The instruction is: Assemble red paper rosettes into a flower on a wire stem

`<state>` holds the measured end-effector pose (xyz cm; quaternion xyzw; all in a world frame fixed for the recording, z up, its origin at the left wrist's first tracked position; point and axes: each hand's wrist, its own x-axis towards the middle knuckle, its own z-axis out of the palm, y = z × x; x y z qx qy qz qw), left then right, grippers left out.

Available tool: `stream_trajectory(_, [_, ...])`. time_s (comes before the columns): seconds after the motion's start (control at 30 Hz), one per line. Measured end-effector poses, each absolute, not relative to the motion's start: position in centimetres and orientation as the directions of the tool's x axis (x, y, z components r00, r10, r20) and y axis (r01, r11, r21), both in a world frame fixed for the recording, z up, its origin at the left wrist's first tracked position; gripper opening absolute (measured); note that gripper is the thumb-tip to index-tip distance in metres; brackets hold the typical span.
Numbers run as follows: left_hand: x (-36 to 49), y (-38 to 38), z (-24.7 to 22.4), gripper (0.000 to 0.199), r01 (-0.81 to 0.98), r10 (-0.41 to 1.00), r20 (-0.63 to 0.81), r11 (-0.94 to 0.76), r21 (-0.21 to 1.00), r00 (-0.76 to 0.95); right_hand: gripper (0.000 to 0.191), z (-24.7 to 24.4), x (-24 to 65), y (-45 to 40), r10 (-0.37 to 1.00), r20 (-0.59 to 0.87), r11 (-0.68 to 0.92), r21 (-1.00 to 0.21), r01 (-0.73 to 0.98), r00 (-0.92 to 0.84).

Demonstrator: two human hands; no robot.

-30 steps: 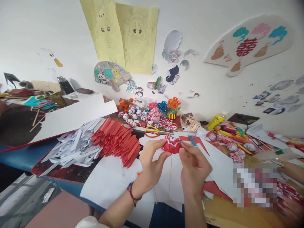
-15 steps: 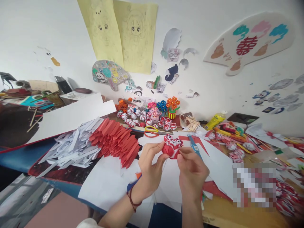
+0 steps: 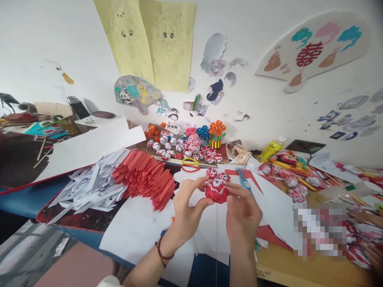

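Note:
A red and white folded-paper piece (image 3: 216,193) is held up over white paper sheets (image 3: 136,227), between both hands. My left hand (image 3: 190,205) grips its left side with thumb and fingertips; a dark red cord circles that wrist. On the other side, my right hand (image 3: 243,207) has its fingers closed on the right edge. Two smaller red and white paper balls (image 3: 212,173) show just behind the piece. A thin pale strand hangs below it. To the left lie a heap of folded red strips (image 3: 143,177) and a heap of white strips (image 3: 95,183).
Yellow-handled scissors (image 3: 190,164) and a blue cutter (image 3: 243,179) lie beyond the hands. Finished paper flowers (image 3: 179,146) line the wall. Another person's hand (image 3: 369,218) is at the right edge, by more red and white pieces. A yellow bottle (image 3: 271,149) lies at back right.
The held piece has turned, showing its jagged white-edged rim and red base. The thin strand now shows below it. Another person's hand has come in at the right edge.

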<state>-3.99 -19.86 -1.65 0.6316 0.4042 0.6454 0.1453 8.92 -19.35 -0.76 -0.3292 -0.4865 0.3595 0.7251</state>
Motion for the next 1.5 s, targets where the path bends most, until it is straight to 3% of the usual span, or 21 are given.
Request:
stream_trajectory(0.3, [-3.9, -20.4, -1.4, 0.036, 0.32, 0.712, 0.685, -0.621, 0.716, -0.151, 0.004, -1.7, 9.1, -19.7, 0.837, 0.48, 0.532, -0.825, -0.188, 0.261])
stream_trajectory(0.43, [-3.9, -20.2, -1.4, 0.038, 0.191, 0.76, 0.637, -0.611, 0.768, -0.131, 0.021, -1.6, 9.4, -19.7, 0.827, 0.532, 0.561, -0.804, -0.199, 0.182])
stream_trajectory(0.6, [-3.6, -20.1, -2.1, 0.046, 0.066, 0.789, 0.603, -0.6, 0.797, -0.119, 0.029, -1.3, 9.3, -20.1, 0.757, 0.611, 0.632, -0.775, -0.023, 0.231])
stream_trajectory(0.77, [-3.2, -20.3, -2.4, 0.042, 0.066, 0.78, 0.603, -0.602, 0.796, -0.165, 0.031, -1.5, 9.0, -20.1, 0.616, 0.741, 0.71, -0.67, 0.219, 0.268])
stream_trajectory(0.9, [-3.0, -20.4, -2.3, 0.041, 0.084, 0.764, 0.62, -0.616, 0.784, -0.181, 0.033, -1.8, 9.0, -19.9, 0.505, 0.821, 0.758, -0.57, 0.318, 0.268])
stream_trajectory(1.27, [-2.6, -20.5, -2.6, 0.039, 0.134, 0.716, 0.668, -0.656, 0.743, -0.2, 0.038, -1.6, 9.3, -20.1, 0.503, 0.823, 0.764, -0.566, 0.308, 0.266])
stream_trajectory(1.4, [-3.1, -20.4, -2.6, 0.04, 0.157, 0.708, 0.684, -0.665, 0.73, -0.177, 0.028, -1.2, 10.2, -19.9, 0.56, 0.806, 0.772, -0.591, 0.234, 0.19])
stream_trajectory(1.5, [-3.7, -20.3, -2.6, 0.041, 0.214, 0.695, 0.704, -0.673, 0.708, -0.146, 0.032, -0.5, 11.1, -19.6, 0.61, 0.786, 0.758, -0.616, 0.214, 0.102])
